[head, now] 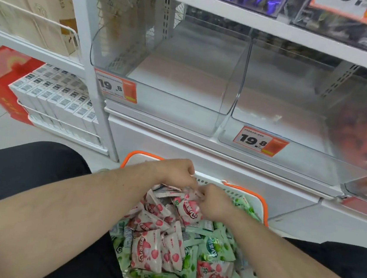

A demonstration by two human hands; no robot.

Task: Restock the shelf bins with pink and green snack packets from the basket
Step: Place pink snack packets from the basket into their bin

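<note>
both hands, left (175,172) & right (215,204), pinching pink packets (185,207) at the basket's (249,194) far end. light, crinkly, slippery imo, so grab by bunched edges. bins (175,97) above empty.
</note>
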